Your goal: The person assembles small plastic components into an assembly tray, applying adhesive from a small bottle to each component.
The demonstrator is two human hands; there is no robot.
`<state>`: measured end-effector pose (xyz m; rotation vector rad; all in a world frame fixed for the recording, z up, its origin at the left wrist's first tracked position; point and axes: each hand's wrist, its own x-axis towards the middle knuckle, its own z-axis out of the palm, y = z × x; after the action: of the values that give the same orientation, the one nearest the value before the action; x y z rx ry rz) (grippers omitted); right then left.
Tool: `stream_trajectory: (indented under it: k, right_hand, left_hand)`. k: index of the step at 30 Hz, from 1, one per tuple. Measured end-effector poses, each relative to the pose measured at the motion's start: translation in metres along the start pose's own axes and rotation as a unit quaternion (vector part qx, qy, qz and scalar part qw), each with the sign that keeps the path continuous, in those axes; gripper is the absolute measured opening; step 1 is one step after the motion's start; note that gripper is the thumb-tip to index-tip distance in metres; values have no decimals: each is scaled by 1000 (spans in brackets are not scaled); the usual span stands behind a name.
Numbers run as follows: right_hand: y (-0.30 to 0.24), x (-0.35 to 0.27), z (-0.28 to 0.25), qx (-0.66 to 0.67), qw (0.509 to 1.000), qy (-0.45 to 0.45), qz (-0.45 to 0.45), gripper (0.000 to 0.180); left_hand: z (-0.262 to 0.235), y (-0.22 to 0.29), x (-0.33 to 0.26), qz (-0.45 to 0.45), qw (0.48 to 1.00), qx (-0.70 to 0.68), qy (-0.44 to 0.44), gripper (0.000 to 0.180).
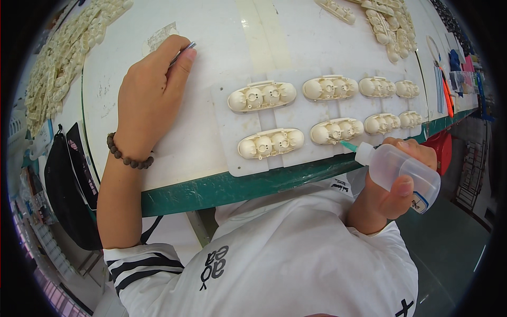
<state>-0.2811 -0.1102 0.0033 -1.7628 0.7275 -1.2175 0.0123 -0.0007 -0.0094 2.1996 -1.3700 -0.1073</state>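
My right hand [379, 199] is closed around a translucent squeeze bottle [393, 166] with a green needle tip [349, 146]. Its tip points left, at or just above the near edge of a cream plastic part [337, 130] in the front row; contact is unclear. This part and several like it, each an oval piece with rounded domes, lie in two rows on a white board [224, 127]. Left of the board, my left hand [150, 87] rests over the table, thumb and index finger pinching a thin metal tool [182, 54] whose kind is mostly hidden.
Cream parts are heaped at the far left [58, 63] and far right [391, 26]. A green edge strip [222, 190] borders the table near my body. Orange-handled tool [448, 95] and other small items lie at the right. A black bag [63, 185] hangs at the left.
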Motion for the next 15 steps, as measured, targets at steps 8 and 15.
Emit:
stream_trajectory:
  k: [8, 15]
  right_hand:
    - [10, 10, -9, 107, 992, 50, -44, 45]
    - [11, 6, -14, 44, 997, 52, -48, 40]
  left_hand:
    - [-2, 2, 0, -14, 1000, 1, -8, 20]
    - [-2, 3, -1, -17, 1000, 5, -2, 21]
